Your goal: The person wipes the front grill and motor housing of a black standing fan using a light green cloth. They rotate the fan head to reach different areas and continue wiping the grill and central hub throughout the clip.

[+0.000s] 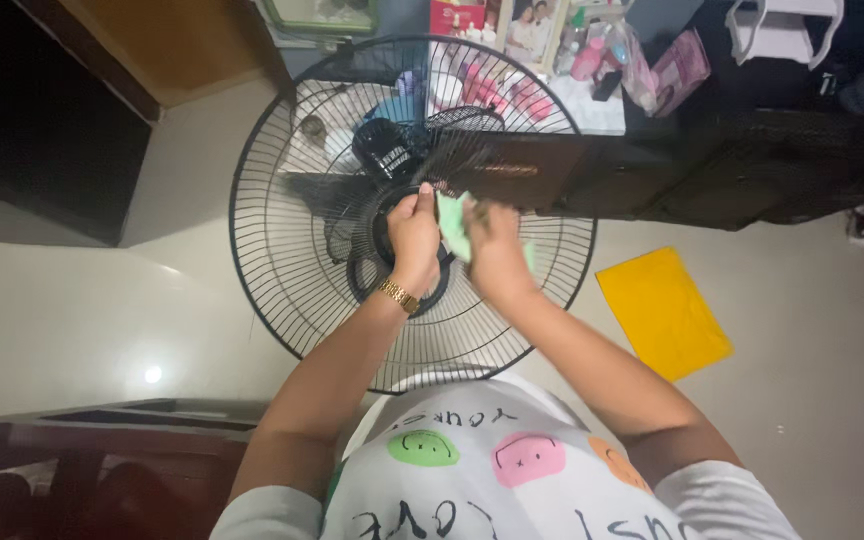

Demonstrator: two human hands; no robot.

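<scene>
**Inspector:** Where the two hands meet at the hub of the fan, what is held?

**Assessor:** A light green cloth, pinched between them against the black wire fan guard, just beside the round centre cap. The right hand is closed on the cloth's lower part, blurred; the left hand has fingers curled, thumb up, touching the cloth's left edge and resting on the guard's centre.

**Inspector:** Firmness of the left grasp?

**Assessor:** Cannot tell whether it clamps the cloth or only steadies the guard. A gold watch sits on that wrist.

**Inspector:** Surroundings?

**Assessor:** Dark fan blades show behind the wires. A yellow mat lies on the pale floor, right of the fan and apart from it. A dark cabinet stands behind, with bottles and pink packets on top. A dark wooden piece sits lower left.
</scene>
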